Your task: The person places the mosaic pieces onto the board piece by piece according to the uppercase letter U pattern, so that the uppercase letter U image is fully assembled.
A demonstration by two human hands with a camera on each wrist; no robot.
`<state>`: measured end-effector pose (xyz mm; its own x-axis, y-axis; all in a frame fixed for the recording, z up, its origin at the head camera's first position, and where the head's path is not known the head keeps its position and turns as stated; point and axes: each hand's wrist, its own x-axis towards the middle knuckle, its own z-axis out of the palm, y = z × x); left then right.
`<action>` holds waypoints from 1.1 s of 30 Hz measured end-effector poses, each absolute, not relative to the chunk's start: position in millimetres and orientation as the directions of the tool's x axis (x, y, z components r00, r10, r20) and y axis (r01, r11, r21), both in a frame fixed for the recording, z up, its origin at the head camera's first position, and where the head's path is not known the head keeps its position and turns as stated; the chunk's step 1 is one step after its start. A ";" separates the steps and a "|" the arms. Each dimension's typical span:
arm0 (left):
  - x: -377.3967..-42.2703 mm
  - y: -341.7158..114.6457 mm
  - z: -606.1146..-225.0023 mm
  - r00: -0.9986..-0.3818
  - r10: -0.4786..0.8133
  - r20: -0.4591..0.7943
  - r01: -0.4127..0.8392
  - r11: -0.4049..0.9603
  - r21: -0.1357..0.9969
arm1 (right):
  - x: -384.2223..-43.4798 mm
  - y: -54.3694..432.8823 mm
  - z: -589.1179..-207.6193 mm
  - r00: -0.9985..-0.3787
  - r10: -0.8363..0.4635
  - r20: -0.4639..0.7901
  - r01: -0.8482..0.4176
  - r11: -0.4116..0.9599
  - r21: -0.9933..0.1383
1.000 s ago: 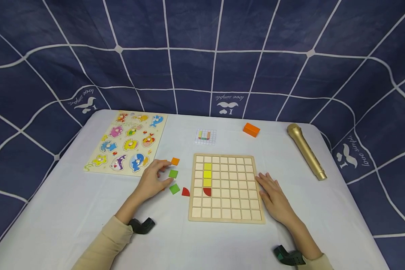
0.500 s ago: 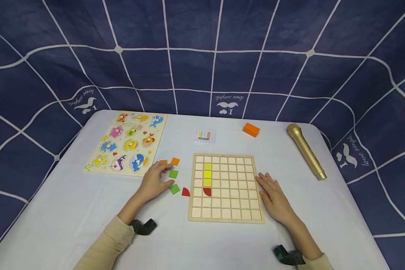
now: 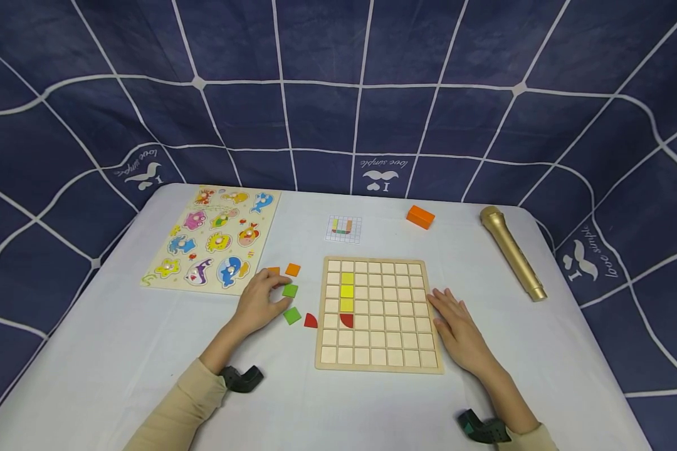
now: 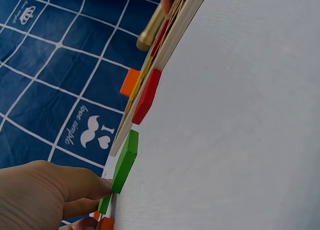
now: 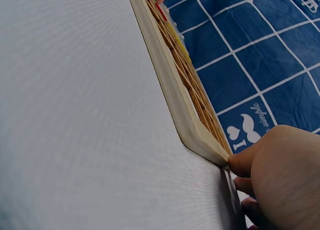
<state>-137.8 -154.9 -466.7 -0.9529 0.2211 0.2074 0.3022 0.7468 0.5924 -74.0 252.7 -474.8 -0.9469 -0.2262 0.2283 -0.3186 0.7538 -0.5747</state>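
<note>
In the head view, my left hand (image 3: pixel 258 302) has thumb and index finger at opposite sides of a small green square tile (image 3: pixel 290 290), pinching it on the table. A second green square tile (image 3: pixel 292 316) lies just below, near a red quarter-circle tile (image 3: pixel 311 321). Two orange square tiles lie above; one orange tile (image 3: pixel 293 269) shows whole, the other is partly hidden by the fingers. My right hand (image 3: pixel 458 331) rests along the right edge of the wooden grid board (image 3: pixel 435 361), fingers extended. On the board, several yellow square tiles (image 3: pixel 346 291) stand in a column above a red quarter-circle tile (image 3: pixel 346 321).
A small grid card (image 3: pixel 343 229) with a coloured U-shaped pattern lies behind the board. An animal peg puzzle (image 3: pixel 210 241) sits at left. An orange block (image 3: pixel 420 217) and a gold microphone (image 3: pixel 512 254) lie at right. A blue curtain (image 3: pixel 327 113) hangs behind.
My left hand has shifted slightly right and down, its index finger moving from the orange tile to the green one. A second orange tile has come into sight. The right hand stays still.
</note>
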 end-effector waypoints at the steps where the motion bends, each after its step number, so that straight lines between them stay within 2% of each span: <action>1: -137.8 -154.7 -466.7 -0.953 0.221 0.209 0.303 0.747 0.592 | -74.0 252.7 -474.7 -0.947 -0.226 0.228 -0.318 0.754 -0.575; 14: -140.1 -152.8 -463.7 -0.951 0.227 0.210 0.308 0.762 0.569 | -73.5 252.7 -473.4 -0.946 -0.228 0.233 -0.323 0.747 -0.581; 21: -138.2 -136.5 -453.2 -0.944 0.226 0.240 0.327 0.725 0.606 | -73.7 253.1 -474.0 -0.945 -0.232 0.231 -0.325 0.744 -0.584; 27: -129.9 -103.0 -439.1 -0.901 0.334 0.278 0.434 0.670 0.602 | -73.8 253.2 -474.5 -0.944 -0.232 0.233 -0.327 0.744 -0.583; 33: -119.2 -66.5 -436.0 -0.850 0.455 0.264 0.518 0.636 0.572 | -73.6 253.2 -474.1 -0.946 -0.232 0.228 -0.323 0.742 -0.587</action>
